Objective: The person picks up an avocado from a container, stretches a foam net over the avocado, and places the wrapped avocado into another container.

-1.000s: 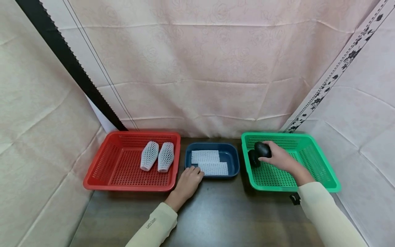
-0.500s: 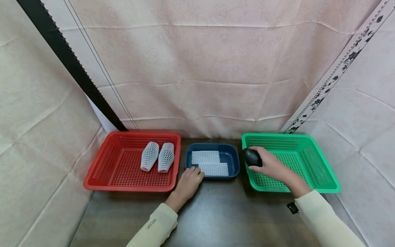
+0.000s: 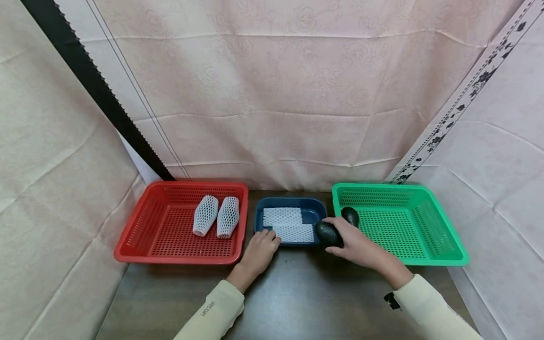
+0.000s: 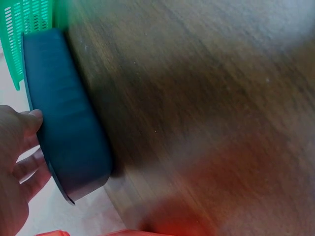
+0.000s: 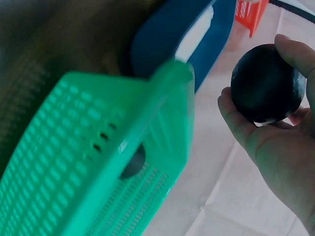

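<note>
My right hand [image 3: 357,244] grips a dark avocado [image 3: 328,234] above the right near corner of the blue tray [image 3: 320,208]. In the right wrist view, thumb and fingers curve round the same avocado [image 5: 266,83]. White foam net sleeves [image 3: 293,233] lie flat in the tray in two places. My left hand [image 3: 258,252] holds the tray's near left rim; in the left wrist view the thumb is over the rim of the tray [image 4: 69,108] and the fingers are behind it. A second avocado [image 3: 350,216] lies in the green basket [image 3: 425,226], partly hidden by my right hand.
Left of the tray stands a red basket [image 3: 170,226] with two bulging foam net sleeves [image 3: 206,215], their contents not clearly visible. All three containers stand on a dark wooden table [image 3: 289,293]. Pale cloth [image 3: 293,94] hangs behind and at both sides.
My right hand has lifted the avocado out of the green basket and carried it left to the tray's edge. The left hand has stayed at the tray rim.
</note>
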Tool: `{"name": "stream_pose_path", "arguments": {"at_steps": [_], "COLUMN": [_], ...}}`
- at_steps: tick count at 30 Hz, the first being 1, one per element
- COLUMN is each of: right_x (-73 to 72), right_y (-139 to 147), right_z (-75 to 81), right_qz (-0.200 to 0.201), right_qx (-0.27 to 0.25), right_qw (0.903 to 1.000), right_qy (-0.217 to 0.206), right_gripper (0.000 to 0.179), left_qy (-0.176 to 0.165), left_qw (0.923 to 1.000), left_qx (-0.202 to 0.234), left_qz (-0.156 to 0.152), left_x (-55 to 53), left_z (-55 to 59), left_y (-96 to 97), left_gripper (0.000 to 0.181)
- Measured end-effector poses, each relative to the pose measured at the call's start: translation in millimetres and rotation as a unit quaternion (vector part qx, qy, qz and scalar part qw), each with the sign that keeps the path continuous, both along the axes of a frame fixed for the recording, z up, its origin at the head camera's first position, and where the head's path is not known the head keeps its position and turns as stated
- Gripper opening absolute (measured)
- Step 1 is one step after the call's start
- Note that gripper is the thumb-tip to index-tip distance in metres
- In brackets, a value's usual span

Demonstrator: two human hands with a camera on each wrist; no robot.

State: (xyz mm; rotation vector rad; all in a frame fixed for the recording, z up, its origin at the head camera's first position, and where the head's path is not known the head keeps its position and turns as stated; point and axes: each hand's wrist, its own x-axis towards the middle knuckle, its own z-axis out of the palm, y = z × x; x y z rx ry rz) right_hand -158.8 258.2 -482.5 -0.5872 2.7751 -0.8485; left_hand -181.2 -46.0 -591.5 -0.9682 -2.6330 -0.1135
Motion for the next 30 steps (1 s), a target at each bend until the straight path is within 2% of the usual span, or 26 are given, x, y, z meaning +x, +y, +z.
{"name": "stream_pose_path", "arguments": {"at_steps": [8, 12, 21, 30], "right_x": [12.9, 17.1, 25.6, 28.8], "right_y": [-20.8, -29.3, -37.3, -36.5], "right_z": [-14.9, -23.1, -52.5, -83.6], "right_qz": [0.046, 0.066, 0.105, 0.093], "right_qx": [0.011, 0.030, 0.069, 0.093], "right_qw": [0.9989, 0.9971, 0.9905, 0.9913], "right_qy": [0.003, 0.024, 0.056, 0.008], "right_gripper": [0.073, 0.072, 0.071, 0.067], "left_qy": [-0.003, 0.000, -0.017, -0.024], "left_qw": [1.0000, 1.0000, 0.9998, 0.9997], "left_qx": [0.001, 0.000, -0.005, -0.005], "left_qz": [0.000, -0.001, -0.002, -0.002], "left_x": [-1.0, -1.0, -0.2, 0.4], "left_z": [-0.7, -0.4, 1.8, 3.0], "left_y": [0.2, 0.1, -1.1, -1.2], "left_gripper": [0.016, 0.016, 0.017, 0.019]}}
